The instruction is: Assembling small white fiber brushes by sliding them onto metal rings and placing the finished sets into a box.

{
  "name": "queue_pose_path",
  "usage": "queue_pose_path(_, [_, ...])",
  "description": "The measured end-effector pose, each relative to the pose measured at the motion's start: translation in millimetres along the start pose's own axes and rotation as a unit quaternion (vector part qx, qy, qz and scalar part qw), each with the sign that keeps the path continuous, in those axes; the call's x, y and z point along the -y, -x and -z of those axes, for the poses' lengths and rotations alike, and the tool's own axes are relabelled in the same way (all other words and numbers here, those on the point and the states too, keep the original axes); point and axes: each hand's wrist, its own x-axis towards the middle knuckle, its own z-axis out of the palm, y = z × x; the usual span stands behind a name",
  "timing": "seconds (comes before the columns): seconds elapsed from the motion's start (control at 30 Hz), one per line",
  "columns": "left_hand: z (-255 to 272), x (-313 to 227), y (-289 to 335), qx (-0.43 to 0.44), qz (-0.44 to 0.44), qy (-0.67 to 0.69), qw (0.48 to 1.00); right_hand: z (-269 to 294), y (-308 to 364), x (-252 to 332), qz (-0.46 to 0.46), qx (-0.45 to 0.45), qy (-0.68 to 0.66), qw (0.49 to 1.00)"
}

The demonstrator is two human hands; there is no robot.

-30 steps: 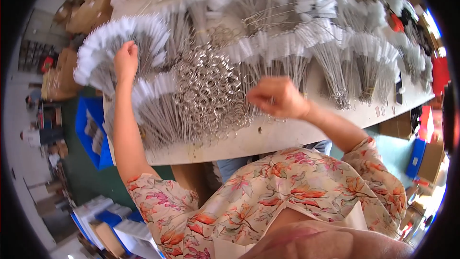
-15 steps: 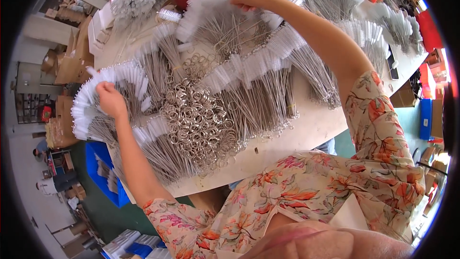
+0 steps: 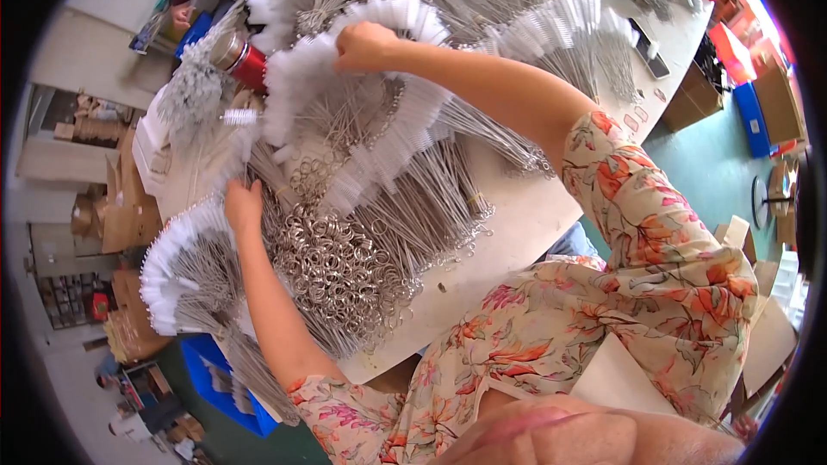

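Note:
My left hand (image 3: 245,205) is among wire-stemmed brushes on the left, between a fan of white-bristled brushes (image 3: 165,274) and the pile of metal rings (image 3: 332,250). Its fingers are drawn together; whatever they grip is too small to make out. Farther off, my right arm reaches across the table. My right hand (image 3: 365,46) is closed, knuckles up, at the edge of a large heap of white brushes (image 3: 297,86). Its fingertips are hidden, so I cannot make out what it holds. Brushes with looped wire stems (image 3: 413,176) lie in rows right of the rings.
A red flask (image 3: 245,62) stands beyond the brushes, near a grey-white brush bundle (image 3: 191,90). A phone (image 3: 652,50) lies at the table's right. Blue crate (image 3: 226,387) stands below the left edge. Another person's hand (image 3: 181,14) shows at the far left.
The view has shifted, so the table sits lower and farther left. My left hand has moved from the fanned brushes toward the rings. My right hand stays closed over the far heap.

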Motion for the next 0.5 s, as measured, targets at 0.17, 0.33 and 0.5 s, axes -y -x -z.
queue_pose_path(0.17, [11, 20, 8, 0.014, 0.069, -0.090, 0.993, 44, 40, 43, 0.259, -0.272, -0.063, 0.925])
queue_pose_path(0.33, [7, 26, 12, 0.002, 0.036, 0.000, 0.999, 165, -51, -32, 0.233, -0.226, -0.077, 0.943])
queue_pose_path(0.5, [17, 3, 29, -0.015, 0.067, 0.015, 0.998, 171, -50, -156, -0.048, -0.242, 0.130, 0.960])
